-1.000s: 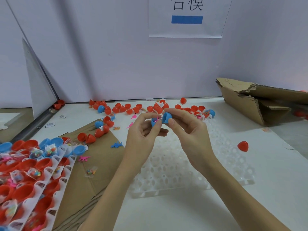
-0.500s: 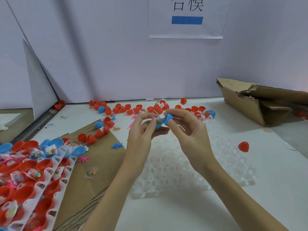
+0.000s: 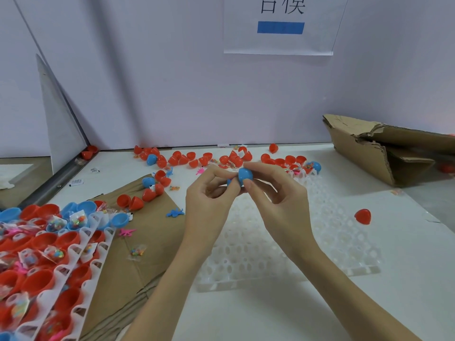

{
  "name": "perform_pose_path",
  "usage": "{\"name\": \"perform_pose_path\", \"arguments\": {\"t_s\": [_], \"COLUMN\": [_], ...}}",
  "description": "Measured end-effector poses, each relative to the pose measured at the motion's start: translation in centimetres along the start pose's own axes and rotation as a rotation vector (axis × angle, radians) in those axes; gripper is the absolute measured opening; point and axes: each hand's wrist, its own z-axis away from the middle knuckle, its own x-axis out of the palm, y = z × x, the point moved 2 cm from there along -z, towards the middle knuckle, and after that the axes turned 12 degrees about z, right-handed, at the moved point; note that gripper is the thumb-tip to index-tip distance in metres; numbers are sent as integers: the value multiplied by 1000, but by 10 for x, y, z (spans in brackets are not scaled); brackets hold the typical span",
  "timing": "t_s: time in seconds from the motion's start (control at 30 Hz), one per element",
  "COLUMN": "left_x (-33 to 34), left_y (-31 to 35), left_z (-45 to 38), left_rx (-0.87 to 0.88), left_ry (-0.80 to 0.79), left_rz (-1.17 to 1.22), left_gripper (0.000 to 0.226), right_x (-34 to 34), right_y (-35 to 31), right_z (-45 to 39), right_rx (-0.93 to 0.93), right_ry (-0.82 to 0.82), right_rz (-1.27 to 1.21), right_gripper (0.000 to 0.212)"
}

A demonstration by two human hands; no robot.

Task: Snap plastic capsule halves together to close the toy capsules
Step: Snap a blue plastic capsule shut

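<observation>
Change: since half a second ago the two blue halves have closed up; the gap with the coloured filling between them no longer shows, and both hands sit a touch lower against the far row of red shells.
Capsule: small round blue plastic toy capsule [image 3: 245,175], held in the air above the far edge of the white tray, between both hands; whether its seam is fully snapped shut cannot be told.
Right hand: right hand [image 3: 283,200] pinches the capsule's larger visible blue dome, thumb below and forefinger over the top, remaining fingers curled loosely beneath.
Left hand: left hand [image 3: 208,205] grips the capsule's other end, which is mostly hidden behind the fingers; thumb and forefinger are bent round it, the other fingers are curled in.
Tray under hands: translucent white plastic tray with round pockets [image 3: 344,242] lies flat on the white table [image 3: 270,316], its pockets looking empty.
Left trays: white pocketed trays filled with open red and blue capsule halves [image 3: 44,262], many holding small clear bags of coloured toys, lie at the left edge.
Cardboard sheet: flat brown cardboard sheet [image 3: 152,232] lies between the filled trays and the white tray, with a few red and blue halves on its far corner.
Loose shells: scattered red capsule halves [image 3: 197,159] lie along the back wall; one single red half [image 3: 363,216] lies well apart, right of the white tray.
Box: torn brown cardboard box [image 3: 384,153] lies on its side at far right.
</observation>
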Motion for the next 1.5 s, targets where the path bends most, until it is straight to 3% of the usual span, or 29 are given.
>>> {"name": "perform_pose_path", "arguments": {"t_s": [0.3,0.4,0.6,0.8,1.13,1.3,1.5], "left_x": [7,6,3,-2,-3,0,4], "left_y": [1,2,7,8,3,-3,-3], "left_z": [6,6,5,3,4,6,8], "left_rx": [61,37,9,-59,-49,-87,-131], "left_ry": [-130,-102,-79,-87,-64,-10,21], "left_rz": [-71,-4,89,123,87,161,163], "left_gripper": [29,41,26,26,27,20,17], "right_x": [-3,-4,-7,-8,-9,5,2], "right_y": [0,0,1,-2,5,6,6], "right_z": [0,-2,-3,-4,1,9,8], "right_rx": [-77,-75,-21,-34,-88,-148,-153], "right_ry": [72,57,19,46,48,-17,17], "right_rz": [180,161,113,131,284,439,521], "right_gripper": [32,33,30,31,36,54,50]}}
